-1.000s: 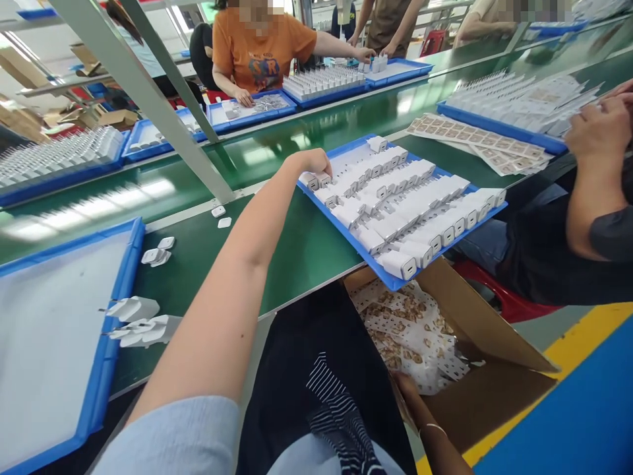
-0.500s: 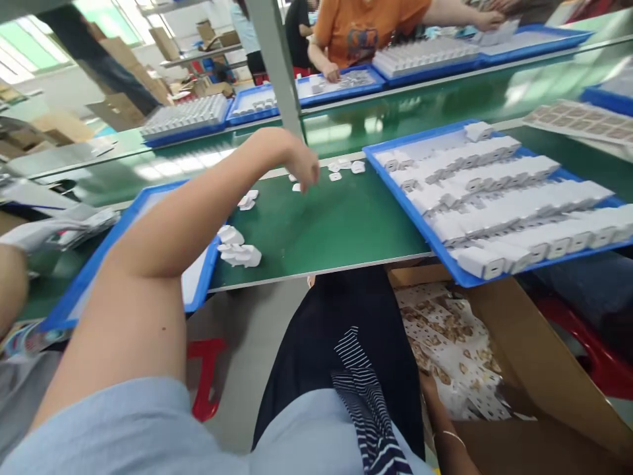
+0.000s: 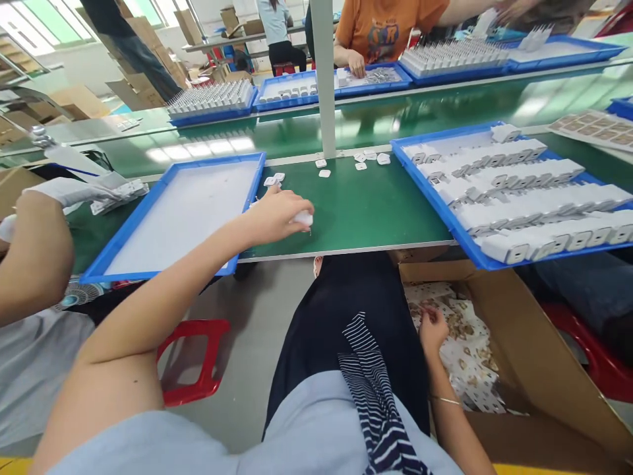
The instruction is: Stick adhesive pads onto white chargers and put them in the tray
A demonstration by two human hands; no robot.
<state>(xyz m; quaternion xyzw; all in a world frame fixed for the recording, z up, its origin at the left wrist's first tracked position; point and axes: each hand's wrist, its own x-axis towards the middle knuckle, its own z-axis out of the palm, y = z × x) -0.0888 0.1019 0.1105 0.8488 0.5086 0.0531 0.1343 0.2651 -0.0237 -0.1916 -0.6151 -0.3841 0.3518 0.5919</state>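
1. Near the front edge of the green workbench (image 3: 356, 218), the left hand (image 3: 277, 216) is curled around a white charger plug (image 3: 302, 218); the fingers wrap most of it, and only its right end shows past the fingertips.
2. Just left of that hand lies a blue tray (image 3: 148, 214) with a pale, bare floor; none of the plugs can be seen inside it, so filling it looks barely begun, if at all.
3. On the right, a second blue tray (image 3: 445, 204) overhangs the bench edge and carries close rows of white charger plugs (image 3: 514, 198) from back to front. Judging by how full it is, nearly the whole stock is untouched.
4. Between the two trays, near the grey upright post (image 3: 324, 79), a few small white parts (image 3: 361, 160) lie scattered on the bench; what exactly they are is too small to tell.
5. Below the bench, the right hand (image 3: 431, 328) hangs over a cardboard box (image 3: 519, 356) and rests on printed sheets (image 3: 465, 349) inside it. Its fingers are loosely bent, and I cannot tell whether they pinch a sheet or lie slack on the heap.
6. At the far left, another person's arm (image 3: 30, 257) and gloved hand (image 3: 74, 188) work at their own station, apart from the wearer's hands.
7. Across the far bench, more blue trays of white plugs (image 3: 212, 99) stand in front of a person in an orange shirt (image 3: 386, 26).
8. My judgement: one plug is in hand at the bench front, the left tray has everything yet to receive, and the right tray holds the bulk of what is left.
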